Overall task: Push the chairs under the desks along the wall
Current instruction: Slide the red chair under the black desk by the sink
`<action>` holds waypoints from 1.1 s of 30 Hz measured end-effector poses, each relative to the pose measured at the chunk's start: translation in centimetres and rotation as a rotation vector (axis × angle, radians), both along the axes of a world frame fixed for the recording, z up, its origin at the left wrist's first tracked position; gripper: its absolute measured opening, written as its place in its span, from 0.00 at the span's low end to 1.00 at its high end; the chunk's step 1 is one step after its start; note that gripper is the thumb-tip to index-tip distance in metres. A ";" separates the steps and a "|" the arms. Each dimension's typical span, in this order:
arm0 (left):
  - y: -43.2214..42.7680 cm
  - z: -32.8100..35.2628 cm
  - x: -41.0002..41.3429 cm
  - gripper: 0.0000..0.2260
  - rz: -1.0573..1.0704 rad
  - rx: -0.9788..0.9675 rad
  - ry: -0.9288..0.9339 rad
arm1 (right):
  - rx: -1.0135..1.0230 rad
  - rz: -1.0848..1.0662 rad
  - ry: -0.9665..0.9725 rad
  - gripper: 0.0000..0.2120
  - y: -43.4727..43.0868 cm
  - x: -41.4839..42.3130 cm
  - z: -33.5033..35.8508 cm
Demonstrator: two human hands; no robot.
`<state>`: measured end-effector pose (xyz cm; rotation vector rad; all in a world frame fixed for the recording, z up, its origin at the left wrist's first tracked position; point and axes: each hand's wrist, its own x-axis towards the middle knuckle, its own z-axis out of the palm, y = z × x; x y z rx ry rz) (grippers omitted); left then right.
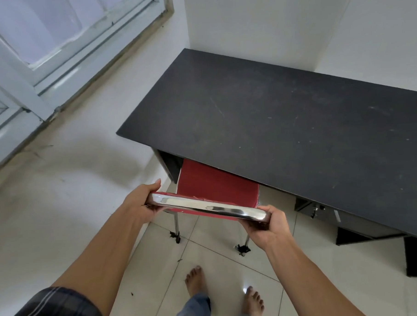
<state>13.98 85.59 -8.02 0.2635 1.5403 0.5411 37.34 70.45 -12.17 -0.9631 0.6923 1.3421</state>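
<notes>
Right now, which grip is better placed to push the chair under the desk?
Left, probably: left grip and right grip both hold the chair's bar, but its left end looks farther from the desk, needing more push.

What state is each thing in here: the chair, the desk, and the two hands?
Chair, upright, red seat partly under the desk, backrest and rear legs out.
Desk, standing against the wall.
Left hand, grips the left end of the chrome backrest rail.
Right hand, grips the right end of the rail.
</notes>
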 end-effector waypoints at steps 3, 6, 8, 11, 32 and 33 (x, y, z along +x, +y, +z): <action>2.5 0.4 -0.1 0.18 -0.045 0.008 0.013 | 0.011 -0.042 0.001 0.08 1.8 -1.0 -0.2; 4.9 0.7 -0.2 0.17 -0.082 0.023 0.017 | 0.003 -0.080 0.006 0.09 3.6 -2.0 -0.4; 6.4 0.7 -0.3 0.18 -0.101 0.034 0.021 | 0.001 -0.109 0.004 0.08 4.6 -2.6 -0.4; 8.5 0.6 -0.5 0.19 -0.145 0.044 0.038 | -0.009 -0.148 0.004 0.12 6.0 -3.3 -0.7; 15.5 -0.2 0.0 0.15 -0.226 0.071 0.012 | -0.008 -0.200 -0.022 0.10 12.0 -3.4 -0.6; 15.7 -0.2 0.2 0.15 -0.230 0.072 0.008 | -0.004 -0.196 -0.024 0.10 12.2 -3.1 -0.6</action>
